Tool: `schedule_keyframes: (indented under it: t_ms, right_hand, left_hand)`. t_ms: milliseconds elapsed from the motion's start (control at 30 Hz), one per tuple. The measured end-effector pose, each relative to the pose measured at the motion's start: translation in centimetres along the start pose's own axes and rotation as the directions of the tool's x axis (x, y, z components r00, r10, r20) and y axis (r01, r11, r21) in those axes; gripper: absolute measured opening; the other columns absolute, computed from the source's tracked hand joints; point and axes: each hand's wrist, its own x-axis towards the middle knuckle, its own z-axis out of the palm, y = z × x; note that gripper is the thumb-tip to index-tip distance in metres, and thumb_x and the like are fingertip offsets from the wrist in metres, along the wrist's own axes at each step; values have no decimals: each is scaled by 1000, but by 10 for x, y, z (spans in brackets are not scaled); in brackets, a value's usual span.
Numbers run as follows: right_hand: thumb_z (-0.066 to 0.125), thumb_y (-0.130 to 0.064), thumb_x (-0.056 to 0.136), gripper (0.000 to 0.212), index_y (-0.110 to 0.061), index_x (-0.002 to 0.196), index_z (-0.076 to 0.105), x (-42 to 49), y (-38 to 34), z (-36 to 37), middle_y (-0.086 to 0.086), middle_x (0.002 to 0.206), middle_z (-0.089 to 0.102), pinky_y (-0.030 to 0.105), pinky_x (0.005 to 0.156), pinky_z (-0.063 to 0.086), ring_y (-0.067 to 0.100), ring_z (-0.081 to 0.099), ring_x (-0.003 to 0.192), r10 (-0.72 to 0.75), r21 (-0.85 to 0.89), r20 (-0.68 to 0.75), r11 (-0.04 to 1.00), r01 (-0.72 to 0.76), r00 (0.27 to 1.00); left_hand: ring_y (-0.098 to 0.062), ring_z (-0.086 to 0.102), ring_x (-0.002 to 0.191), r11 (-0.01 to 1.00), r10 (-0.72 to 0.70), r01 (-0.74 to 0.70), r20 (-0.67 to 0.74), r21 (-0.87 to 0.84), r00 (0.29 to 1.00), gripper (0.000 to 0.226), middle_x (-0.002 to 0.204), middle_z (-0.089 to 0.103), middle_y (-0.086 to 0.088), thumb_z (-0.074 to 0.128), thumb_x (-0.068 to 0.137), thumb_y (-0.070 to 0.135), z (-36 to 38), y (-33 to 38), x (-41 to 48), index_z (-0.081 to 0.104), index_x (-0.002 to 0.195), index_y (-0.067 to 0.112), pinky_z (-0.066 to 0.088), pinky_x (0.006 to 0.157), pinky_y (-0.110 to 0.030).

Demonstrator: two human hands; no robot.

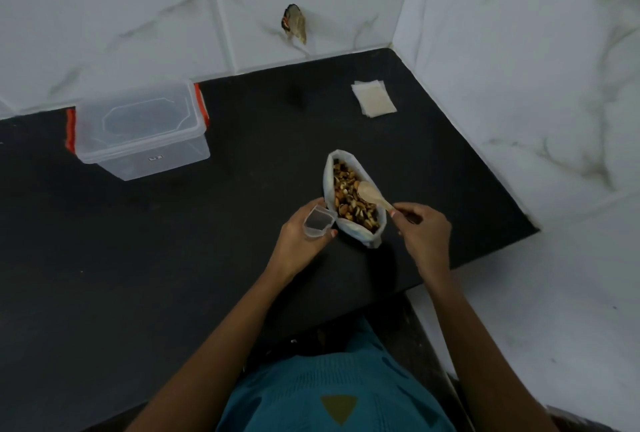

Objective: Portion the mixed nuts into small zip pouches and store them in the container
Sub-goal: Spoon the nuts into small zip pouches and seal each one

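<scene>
Left hand point(298, 237) grips a small clear zip pouch point(318, 222), mouth held open just beside the white plastic bag point(329, 185), likely to keep the transfer short. Right hand point(420, 230) pinches the handle of a pale wooden spoon point(372, 194), its bowl seemingly empty, over the brown mixed nuts point(346, 199) in the bag. Farther back on the black counter point(173, 241): clear plastic container with orange clips point(138, 130) left, stack of spare pale pouches point(373, 99) right.

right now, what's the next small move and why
Probably dip the spoon into the nuts and lift a scoop. Its bowl looks empty just above the open bag, the right hand grips its handle, and the left hand holds the pouch open beside the bag, seemingly with nothing in it.
</scene>
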Motion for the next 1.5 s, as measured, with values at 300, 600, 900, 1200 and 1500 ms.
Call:
schedule_keyframes:
  t_ms: [300,600,900,1200,1500]
  right_hand:
    - [65,-5,82,13,-2,93,69,-5,1,3,6,90,60,-2,66,38,-1,50,71,-215,-140,55,965,221,975]
    - [59,-3,86,10,4,91,64,-12,-5,28,13,98,56,12,70,40,16,56,87,-280,-217,145,927,307,949]
    - [63,-4,83,8,2,83,67,-8,-8,32,6,87,61,5,56,40,7,55,75,-224,-185,164,950,253,961]
    - [63,-7,83,5,-7,79,67,4,-9,24,-2,71,61,14,55,44,5,56,65,265,193,201,933,-304,943]
    - [62,-6,84,9,-2,86,70,-8,-6,37,3,78,66,13,58,49,-1,56,62,-1,25,107,1000,-2,994]
  left_hand:
    - [-11,45,125,998,-54,53,28,40,998,59,137,48,0,71,80,16,8,-4,10,46,133,20,38,102,-25]
    - [-10,55,108,993,-112,116,136,-21,984,39,109,59,7,71,78,12,9,-8,13,56,111,26,43,87,-20]
    - [-12,58,105,986,-107,128,178,-109,978,38,107,62,5,70,77,6,8,-13,15,57,102,32,48,94,-34]
    - [-5,58,100,980,-114,146,219,-137,969,43,108,62,5,69,79,9,8,-9,15,56,118,21,47,83,-18]
    - [-7,58,106,981,-95,134,251,-141,963,45,110,61,9,70,78,6,10,-10,12,54,114,28,48,89,-23]
